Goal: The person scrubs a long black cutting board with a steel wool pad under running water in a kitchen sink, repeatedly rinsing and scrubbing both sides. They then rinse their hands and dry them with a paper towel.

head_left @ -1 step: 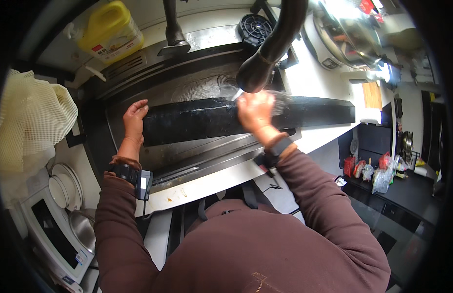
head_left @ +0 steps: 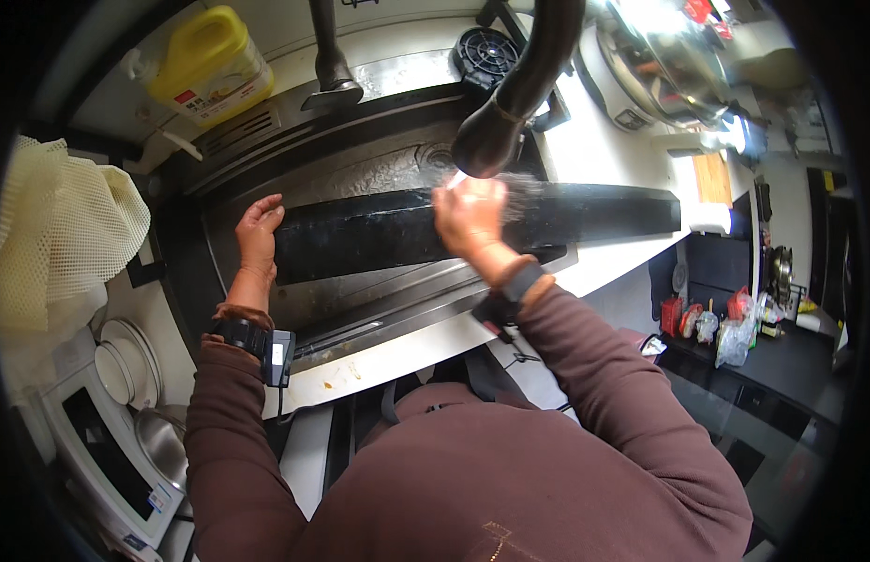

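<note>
A long black panel (head_left: 360, 229) with a wet, shiny face lies across the sink (head_left: 336, 314), its right end over the white counter. My left hand (head_left: 259, 229) is closed around the panel's left end, fingers curled over the edge. On the panel's upper middle, just under the dark faucet (head_left: 486, 145), my right hand (head_left: 472, 211) is closed and smeared by motion. A pale, bristly-looking thing (head_left: 522, 194) sticks out beside its fingers, too blurred to name for certain. A small white streak shows between faucet and hand; whether it is water I cannot tell.
A yellow jug (head_left: 210, 66) stands behind the sink at left, near a black round grille (head_left: 489, 56). A glass-lidded cooker (head_left: 664, 70) sits at the back right. Pale mesh cloth (head_left: 65, 225) hangs at left, above white plates (head_left: 126, 365).
My right hand, with the bristly thing, has slid a little to the left along the panel. My left hand and the panel stay about where they were.
</note>
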`<state>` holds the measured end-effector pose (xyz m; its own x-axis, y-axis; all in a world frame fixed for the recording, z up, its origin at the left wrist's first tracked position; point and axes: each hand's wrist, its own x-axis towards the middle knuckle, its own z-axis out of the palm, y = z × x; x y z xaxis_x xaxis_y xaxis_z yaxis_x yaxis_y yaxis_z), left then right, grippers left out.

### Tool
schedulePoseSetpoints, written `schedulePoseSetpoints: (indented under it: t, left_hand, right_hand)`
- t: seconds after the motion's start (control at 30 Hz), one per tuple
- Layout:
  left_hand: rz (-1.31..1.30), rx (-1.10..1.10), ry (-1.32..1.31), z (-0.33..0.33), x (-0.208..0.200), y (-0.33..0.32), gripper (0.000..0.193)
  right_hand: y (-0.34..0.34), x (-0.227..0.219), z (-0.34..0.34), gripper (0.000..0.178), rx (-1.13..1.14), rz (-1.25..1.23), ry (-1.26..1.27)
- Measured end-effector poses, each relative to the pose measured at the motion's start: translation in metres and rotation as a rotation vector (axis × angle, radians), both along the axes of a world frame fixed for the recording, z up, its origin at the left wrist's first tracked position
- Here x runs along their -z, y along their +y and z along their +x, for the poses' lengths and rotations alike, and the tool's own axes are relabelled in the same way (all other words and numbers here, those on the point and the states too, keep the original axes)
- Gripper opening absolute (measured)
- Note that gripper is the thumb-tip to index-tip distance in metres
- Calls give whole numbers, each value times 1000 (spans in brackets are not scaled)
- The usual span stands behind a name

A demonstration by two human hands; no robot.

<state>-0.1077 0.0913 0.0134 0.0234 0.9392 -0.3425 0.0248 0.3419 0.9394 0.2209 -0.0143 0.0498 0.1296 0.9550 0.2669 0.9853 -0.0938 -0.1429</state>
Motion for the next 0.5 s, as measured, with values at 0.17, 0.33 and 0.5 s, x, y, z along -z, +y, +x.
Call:
schedulePoseSetpoints:
  t: [0.17, 0.33, 0.5]
  left_hand:
    - [-38, -42, -68, 4, 6, -7, 26]
    - [-47, -73, -101, -6, 13, -6, 28]
    - [-86, -121, -70, -24, 21, -10, 29]
  right_hand:
    - [18, -15, -137, 34, -157, -1, 270]
    - [6, -34, -123, 42, -384, 6, 330]
    - [-13, -22, -15, 25, -58, -33, 38]
